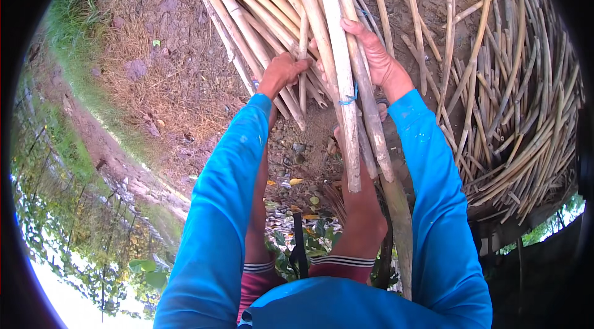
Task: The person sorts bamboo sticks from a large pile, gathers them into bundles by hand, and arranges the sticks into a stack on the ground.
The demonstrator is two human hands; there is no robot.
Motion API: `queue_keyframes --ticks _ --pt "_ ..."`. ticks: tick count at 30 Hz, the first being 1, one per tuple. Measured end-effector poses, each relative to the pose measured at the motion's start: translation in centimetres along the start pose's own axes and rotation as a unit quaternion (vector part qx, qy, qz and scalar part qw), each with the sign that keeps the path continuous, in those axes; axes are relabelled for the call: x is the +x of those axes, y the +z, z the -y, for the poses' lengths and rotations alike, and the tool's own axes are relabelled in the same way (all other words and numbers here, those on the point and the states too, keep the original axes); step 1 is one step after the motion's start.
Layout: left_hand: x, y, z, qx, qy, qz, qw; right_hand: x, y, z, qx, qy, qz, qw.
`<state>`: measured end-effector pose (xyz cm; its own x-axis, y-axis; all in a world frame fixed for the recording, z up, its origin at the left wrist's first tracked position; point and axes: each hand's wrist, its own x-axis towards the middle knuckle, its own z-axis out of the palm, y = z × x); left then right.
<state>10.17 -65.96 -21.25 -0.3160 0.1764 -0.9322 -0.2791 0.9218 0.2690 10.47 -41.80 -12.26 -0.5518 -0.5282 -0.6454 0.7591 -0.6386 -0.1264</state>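
Observation:
My right hand [378, 53] is wrapped round a few long pale bamboo poles [342, 50], which slant down toward my legs. Blue string [349, 95] is tied round them just below that hand. To its left, my left hand [284, 75] is closed at a thinner, shorter bamboo stick [303, 41], its fingertips pinched against it. More bamboo poles [238, 13] lie behind and beyond this hand, their near ends on the ground. The palm side of my left hand is hidden.
A large heap of thin bamboo sticks [526, 112] fills the right side. Between it and my right hand, several curved sticks [448, 32] lie on the soil. Dry grass and mud [154, 75] stretch left, with green grass [68, 25] beyond. A thick wooden post [399, 230] stands beside my leg.

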Motion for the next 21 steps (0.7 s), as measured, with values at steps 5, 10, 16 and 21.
queue_keyframes --ticks 5,10,16,21 --pt "-1.4 8.4 -5.1 -0.327 0.102 0.093 0.935 -1.3 -4.0 1.5 -0.018 0.021 -0.061 0.998" --pt "-1.6 11.5 -8.5 -0.613 0.087 0.004 0.785 -1.4 -3.2 1.8 0.021 -0.001 -0.035 0.999" --pt "-2.0 12.3 -12.0 -0.790 0.039 -0.054 0.609 -2.0 -4.5 1.6 0.032 0.001 -0.084 0.996" --pt "-0.9 12.0 -12.0 -0.762 0.047 -0.042 0.644 -1.9 -4.7 2.3 0.046 0.001 -0.082 0.996"
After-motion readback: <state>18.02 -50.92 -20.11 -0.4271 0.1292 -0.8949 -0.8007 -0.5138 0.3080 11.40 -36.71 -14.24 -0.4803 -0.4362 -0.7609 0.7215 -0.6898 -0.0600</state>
